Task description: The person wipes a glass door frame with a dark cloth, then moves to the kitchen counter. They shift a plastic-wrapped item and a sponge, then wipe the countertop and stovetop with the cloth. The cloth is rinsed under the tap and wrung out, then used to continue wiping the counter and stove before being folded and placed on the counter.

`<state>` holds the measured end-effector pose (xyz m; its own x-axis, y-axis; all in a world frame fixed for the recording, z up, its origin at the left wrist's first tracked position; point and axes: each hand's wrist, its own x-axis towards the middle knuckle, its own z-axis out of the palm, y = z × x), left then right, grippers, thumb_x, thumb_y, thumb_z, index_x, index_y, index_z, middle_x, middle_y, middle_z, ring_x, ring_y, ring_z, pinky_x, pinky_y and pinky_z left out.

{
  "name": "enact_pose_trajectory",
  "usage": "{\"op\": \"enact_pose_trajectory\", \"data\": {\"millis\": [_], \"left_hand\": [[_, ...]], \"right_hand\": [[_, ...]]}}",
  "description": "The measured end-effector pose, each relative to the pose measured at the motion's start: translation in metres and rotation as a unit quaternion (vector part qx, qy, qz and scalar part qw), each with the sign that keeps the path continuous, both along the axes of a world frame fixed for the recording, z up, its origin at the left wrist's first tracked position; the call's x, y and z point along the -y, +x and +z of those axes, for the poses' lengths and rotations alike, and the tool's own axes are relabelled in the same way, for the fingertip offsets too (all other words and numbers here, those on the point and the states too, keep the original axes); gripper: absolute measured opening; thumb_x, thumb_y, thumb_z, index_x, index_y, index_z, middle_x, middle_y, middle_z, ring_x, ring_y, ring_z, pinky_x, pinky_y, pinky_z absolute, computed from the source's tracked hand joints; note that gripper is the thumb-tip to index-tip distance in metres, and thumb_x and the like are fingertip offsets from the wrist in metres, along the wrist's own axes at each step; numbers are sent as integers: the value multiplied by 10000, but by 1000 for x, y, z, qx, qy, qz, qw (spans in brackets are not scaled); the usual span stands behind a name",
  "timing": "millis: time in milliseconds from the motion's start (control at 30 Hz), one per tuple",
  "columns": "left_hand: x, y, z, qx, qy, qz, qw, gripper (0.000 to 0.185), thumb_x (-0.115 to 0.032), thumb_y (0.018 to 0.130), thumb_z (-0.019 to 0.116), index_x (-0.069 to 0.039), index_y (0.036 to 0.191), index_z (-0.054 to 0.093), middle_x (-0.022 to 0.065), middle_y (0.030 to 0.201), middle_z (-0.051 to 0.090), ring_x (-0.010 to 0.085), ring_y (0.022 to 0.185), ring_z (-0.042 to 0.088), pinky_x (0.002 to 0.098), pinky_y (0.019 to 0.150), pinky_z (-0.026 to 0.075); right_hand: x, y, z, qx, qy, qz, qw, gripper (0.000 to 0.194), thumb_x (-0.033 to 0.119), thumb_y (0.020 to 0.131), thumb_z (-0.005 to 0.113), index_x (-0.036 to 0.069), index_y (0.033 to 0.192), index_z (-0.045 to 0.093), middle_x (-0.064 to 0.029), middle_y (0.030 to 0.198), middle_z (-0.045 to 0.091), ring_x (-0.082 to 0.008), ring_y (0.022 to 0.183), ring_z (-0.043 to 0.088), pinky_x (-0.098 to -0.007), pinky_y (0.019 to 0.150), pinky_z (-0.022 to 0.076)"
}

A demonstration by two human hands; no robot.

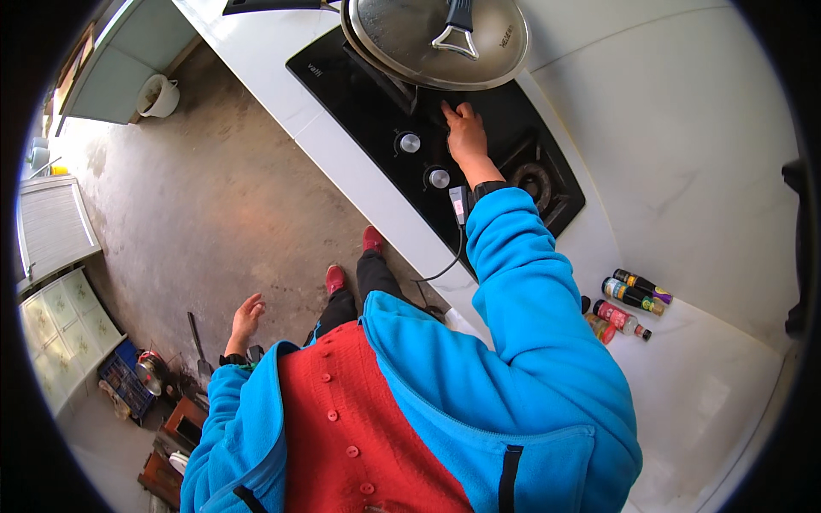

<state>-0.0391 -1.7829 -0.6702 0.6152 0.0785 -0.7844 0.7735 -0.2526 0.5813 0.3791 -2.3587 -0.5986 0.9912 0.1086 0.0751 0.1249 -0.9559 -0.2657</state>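
Observation:
My right hand [467,131] is over the black glass gas hob [359,83], just below a lidded pan. One finger reaches forward and the others are partly curled; no object shows in them. I cannot tell whether the fingertips touch the glass. Two silver control knobs [409,142] lie to the left of this hand. The pan's metal lid [404,38] has a dark handle [459,19] with a metal bracket. Low at my side, my left hand [246,318] hangs over the floor, fingers loosely apart and holding nothing.
A bare burner [532,183] is beside my right forearm. Several bottles [632,295] lie on the white counter [680,397]. A cable [459,250] runs from a small grey box [458,204] at my right wrist. On the concrete floor [224,192] stands a white bucket [158,96].

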Motion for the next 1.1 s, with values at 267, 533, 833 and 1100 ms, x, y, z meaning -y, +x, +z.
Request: {"op": "enact_pose_trajectory", "data": {"millis": [267,533,833,1100], "left_hand": [[1,7,-1,-34,14,32,999,467,-166,1033,600,-33,1475,526,140,1281,687,195,1071,664,322,970,530],[18,-17,3,-37,23,9,999,452,-159,1029,597,-60,1467,546,144,1262,704,198,1081,668,326,983,528],[5,-49,9,-15,14,29,999,441,-137,1034,567,-38,1464,539,141,1265,703,208,1123,667,328,999,522],[0,-39,-5,-69,10,13,997,447,-139,1038,555,-54,1477,536,114,1243,710,170,1011,660,321,941,530]], "right_hand": [[55,55,-30,88,-23,14,996,516,6,858,527,243,1283,701,-109,1305,593,-418,1025,607,-499,881,556],[134,118,-48,84,-111,29,990,371,29,888,526,139,1183,721,-132,1289,619,-411,1023,631,-526,857,526],[119,80,-25,-19,-139,-74,987,537,88,892,591,144,1416,489,-154,1311,583,-383,1114,639,-491,907,520],[21,-13,11,-91,-39,-46,994,583,7,814,617,224,1347,523,-166,1264,609,-447,1078,644,-526,910,541]]}}
